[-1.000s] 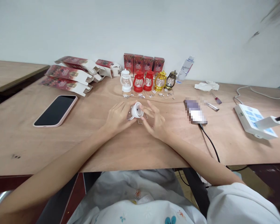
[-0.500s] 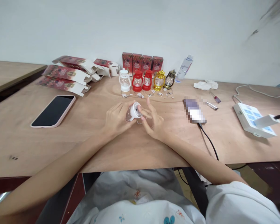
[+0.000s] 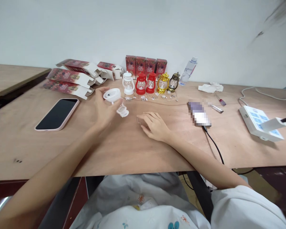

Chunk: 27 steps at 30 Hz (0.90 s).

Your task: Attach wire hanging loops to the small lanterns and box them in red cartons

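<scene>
My left hand (image 3: 103,109) grips a small white lantern (image 3: 112,94) above the table, tilted so its round base faces up; part of its body is hidden behind my fingers. Low over the tabletop, my right hand (image 3: 154,126) has its fingers curled round a thin bent wire handle (image 3: 138,121), most of which they cover. Ahead stand a white lantern (image 3: 128,83), two red lanterns (image 3: 141,84), a gold lantern (image 3: 163,83) and a bronze lantern (image 3: 173,82). Several wire handles and small tags (image 3: 143,98) lie in front of them.
Red printed boxes (image 3: 140,66) stand behind the lanterns, with opened boxes (image 3: 69,78) at the left. A pink-edged phone (image 3: 57,114), a charging phone (image 3: 199,114), a power strip (image 3: 259,122), a screwdriver (image 3: 221,101), tissue (image 3: 210,87) and a tilted bottle (image 3: 188,71) surround the work area.
My hands have come apart. The left has carried the white lantern left and up, out of my right fingers. My right hand has lowered to the wire handle on the table.
</scene>
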{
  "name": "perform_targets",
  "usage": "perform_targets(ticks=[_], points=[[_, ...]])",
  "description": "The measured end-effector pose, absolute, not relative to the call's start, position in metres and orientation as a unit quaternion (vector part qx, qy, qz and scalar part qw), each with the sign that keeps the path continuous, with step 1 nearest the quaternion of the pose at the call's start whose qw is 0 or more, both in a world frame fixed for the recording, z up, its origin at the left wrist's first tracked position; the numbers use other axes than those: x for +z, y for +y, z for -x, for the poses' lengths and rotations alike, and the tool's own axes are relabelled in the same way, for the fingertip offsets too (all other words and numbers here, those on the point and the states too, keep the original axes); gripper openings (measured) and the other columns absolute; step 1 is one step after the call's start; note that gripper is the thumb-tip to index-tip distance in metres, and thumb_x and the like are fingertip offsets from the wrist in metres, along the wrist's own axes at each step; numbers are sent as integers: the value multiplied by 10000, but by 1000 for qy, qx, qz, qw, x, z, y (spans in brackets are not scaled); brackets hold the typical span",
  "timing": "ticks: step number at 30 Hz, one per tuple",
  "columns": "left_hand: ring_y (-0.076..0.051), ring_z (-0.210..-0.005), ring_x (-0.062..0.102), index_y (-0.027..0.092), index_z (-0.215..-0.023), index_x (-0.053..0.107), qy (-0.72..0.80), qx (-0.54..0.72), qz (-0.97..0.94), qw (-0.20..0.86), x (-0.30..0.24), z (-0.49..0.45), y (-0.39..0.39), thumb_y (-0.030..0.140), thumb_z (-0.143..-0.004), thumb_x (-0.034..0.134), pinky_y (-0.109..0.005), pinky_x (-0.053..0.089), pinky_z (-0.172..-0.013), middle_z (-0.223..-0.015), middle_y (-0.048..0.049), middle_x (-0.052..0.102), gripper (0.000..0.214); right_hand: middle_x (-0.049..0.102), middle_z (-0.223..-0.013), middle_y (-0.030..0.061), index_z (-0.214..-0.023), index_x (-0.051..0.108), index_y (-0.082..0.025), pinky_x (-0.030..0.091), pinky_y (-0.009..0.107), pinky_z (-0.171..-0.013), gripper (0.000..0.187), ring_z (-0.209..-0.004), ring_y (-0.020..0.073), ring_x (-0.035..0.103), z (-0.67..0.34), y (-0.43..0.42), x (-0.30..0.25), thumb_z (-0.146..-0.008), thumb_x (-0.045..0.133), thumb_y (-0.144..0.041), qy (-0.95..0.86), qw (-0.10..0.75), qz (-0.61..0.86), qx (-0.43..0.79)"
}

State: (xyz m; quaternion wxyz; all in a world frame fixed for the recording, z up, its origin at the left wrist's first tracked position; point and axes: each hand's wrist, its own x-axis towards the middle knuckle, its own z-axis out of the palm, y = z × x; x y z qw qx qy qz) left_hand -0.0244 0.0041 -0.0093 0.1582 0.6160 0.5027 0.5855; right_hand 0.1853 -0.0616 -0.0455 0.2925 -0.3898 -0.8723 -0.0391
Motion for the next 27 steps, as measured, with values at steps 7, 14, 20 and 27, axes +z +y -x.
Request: perform_targets(ticks=[7, 14, 20, 27], points=[[-130, -576, 579, 193, -824, 571, 532, 569, -436, 451, -4, 21, 8, 384, -784, 635, -233, 408, -475, -670, 4, 590, 205, 719, -907, 101, -1075, 641, -144, 401, 347, -775, 225, -869, 227, 584, -184, -61, -47, -935, 465, -135, -889, 139, 415, -136], [-168, -724, 686, 178, -858, 630, 490, 506, -357, 614, -2, 21, 7, 265, -775, 624, -274, 576, -640, -818, -44, 711, 119, 668, -855, 102, -1027, 642, -114, 423, 335, -698, 290, -809, 222, 554, -186, -57, -51, -958, 363, -73, -876, 170, 394, -221], [-196, -824, 701, 177, -869, 653, 471, 458, -369, 658, -7, 26, 13, 308, -814, 590, -317, 600, -731, -936, -77, 721, 156, 617, -901, 104, -1097, 602, -94, 479, 318, -740, 290, -839, 187, 559, -188, -56, -49, -1010, 336, -173, -873, 278, 374, -146], [-173, -735, 686, 159, -874, 645, 471, 475, -385, 636, -10, 18, 4, 271, -727, 715, -329, 612, -693, -846, -60, 714, 198, 598, -740, 5, -873, 524, -188, 479, 245, -669, 286, -652, 110, 579, -193, -58, -37, -1015, 357, -372, -784, 443, 423, 101]])
